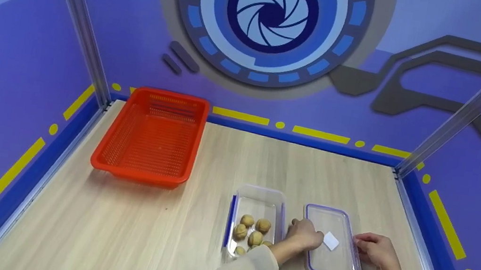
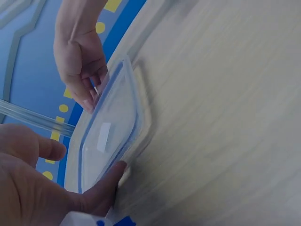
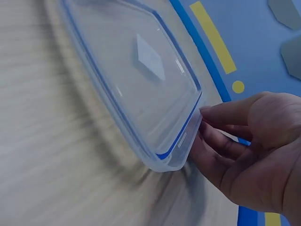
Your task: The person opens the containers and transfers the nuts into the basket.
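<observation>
A clear plastic container lid (image 1: 330,265) with a blue-purple seal and a white label (image 1: 331,241) is held slightly above the table. My right hand (image 1: 378,250) pinches its right edge between thumb and fingers, as the right wrist view shows at the rim (image 3: 181,157). At the opposite edge is my left hand (image 1: 305,234); in the left wrist view a nearly straight finger (image 2: 110,181) touches the rim while the thumb stands apart. Just left of that hand sits a clear container (image 1: 260,195) with several walnuts (image 1: 255,238). My left forearm hides its near right corner.
A red perforated plastic basket (image 1: 151,141) stands at the back left of the light wooden table (image 1: 122,227). Purple-blue panels (image 1: 320,113) with metal posts (image 1: 85,26) enclose the table at the back and sides.
</observation>
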Action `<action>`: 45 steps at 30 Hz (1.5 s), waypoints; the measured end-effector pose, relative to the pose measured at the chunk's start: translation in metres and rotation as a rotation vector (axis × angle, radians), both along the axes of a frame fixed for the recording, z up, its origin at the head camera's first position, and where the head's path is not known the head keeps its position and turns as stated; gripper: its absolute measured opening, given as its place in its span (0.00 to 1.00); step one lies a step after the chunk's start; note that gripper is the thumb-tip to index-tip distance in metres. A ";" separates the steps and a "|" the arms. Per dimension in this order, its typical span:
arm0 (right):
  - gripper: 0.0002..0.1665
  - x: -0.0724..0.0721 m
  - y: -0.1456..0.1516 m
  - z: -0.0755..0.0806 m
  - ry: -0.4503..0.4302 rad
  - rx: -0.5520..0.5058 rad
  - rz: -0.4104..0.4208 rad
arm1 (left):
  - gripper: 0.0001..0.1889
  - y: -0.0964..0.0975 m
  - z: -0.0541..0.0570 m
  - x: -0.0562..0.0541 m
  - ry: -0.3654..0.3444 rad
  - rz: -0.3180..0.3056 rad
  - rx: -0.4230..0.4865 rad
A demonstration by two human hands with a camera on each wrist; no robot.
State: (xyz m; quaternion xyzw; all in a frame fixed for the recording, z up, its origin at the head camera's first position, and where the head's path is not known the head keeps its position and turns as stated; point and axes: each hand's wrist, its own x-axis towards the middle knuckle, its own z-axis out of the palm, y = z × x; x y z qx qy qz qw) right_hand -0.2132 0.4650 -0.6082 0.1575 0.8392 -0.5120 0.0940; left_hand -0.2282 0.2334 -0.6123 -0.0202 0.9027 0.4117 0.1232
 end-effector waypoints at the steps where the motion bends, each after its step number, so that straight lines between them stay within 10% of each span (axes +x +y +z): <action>1: 0.14 0.000 -0.001 -0.001 -0.003 0.015 0.004 | 0.18 0.003 -0.005 -0.001 0.006 0.002 -0.013; 9: 0.13 -0.001 -0.005 -0.004 -0.010 0.056 -0.018 | 0.20 0.014 -0.034 -0.012 0.058 -0.022 -0.095; 16: 0.15 -0.001 -0.007 -0.001 -0.028 0.062 -0.009 | 0.22 0.012 -0.029 -0.014 0.022 -0.013 -0.066; 23: 0.20 -0.002 -0.010 0.004 -0.044 0.025 -0.016 | 0.26 -0.017 0.040 0.018 0.016 -0.077 -0.035; 28: 0.21 -0.005 -0.016 0.017 0.007 0.062 -0.032 | 0.32 -0.032 0.067 0.031 0.006 -0.170 0.006; 37: 0.24 -0.009 -0.052 0.056 0.181 0.062 0.021 | 0.28 -0.089 0.084 0.027 0.128 -0.253 0.215; 45: 0.20 -0.014 -0.105 0.078 0.308 -0.035 0.089 | 0.19 -0.153 0.074 0.007 0.289 -0.196 0.366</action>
